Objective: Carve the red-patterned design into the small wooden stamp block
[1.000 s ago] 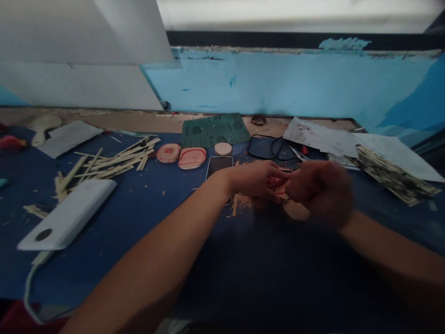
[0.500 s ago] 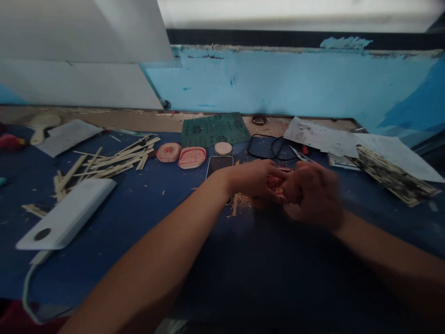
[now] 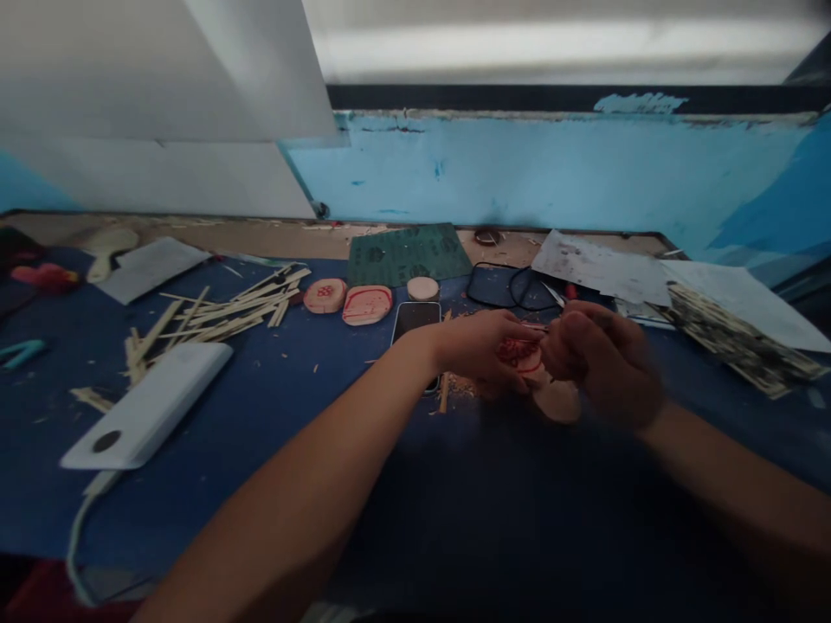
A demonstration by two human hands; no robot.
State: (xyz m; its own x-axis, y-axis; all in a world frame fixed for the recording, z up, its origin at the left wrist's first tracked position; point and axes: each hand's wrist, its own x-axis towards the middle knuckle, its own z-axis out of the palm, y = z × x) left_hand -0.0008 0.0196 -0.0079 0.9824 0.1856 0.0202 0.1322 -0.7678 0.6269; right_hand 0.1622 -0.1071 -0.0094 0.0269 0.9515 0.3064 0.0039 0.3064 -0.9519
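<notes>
My left hand [image 3: 477, 350] is closed around the edge of a small wooden piece [image 3: 525, 356] with a carved, red-marked pattern on top. Close beside it, my right hand [image 3: 603, 368] is curled into a fist, slightly blurred. A thin tool seems to run from that fist toward the carved piece, but its kind is hidden by the fingers. Below the two hands a pale round wooden disc [image 3: 557, 401] shows partly. Wood shavings [image 3: 462, 386] lie beside my left hand, and a phone [image 3: 415, 318] is partly covered by my left wrist.
Two red-marked wooden blocks [image 3: 367, 305] and a plain disc [image 3: 422, 289] sit behind the phone. Thin wooden sticks [image 3: 234, 311] and a white power bank [image 3: 149, 407] with a cable are on the left. Green sandpaper [image 3: 409, 255], a black cord [image 3: 493, 285] and papers [image 3: 597, 268] lie along the back.
My right hand has shifted a little right and down, showing more of the carved piece and the pale disc below. The whole view has tilted slightly upward.
</notes>
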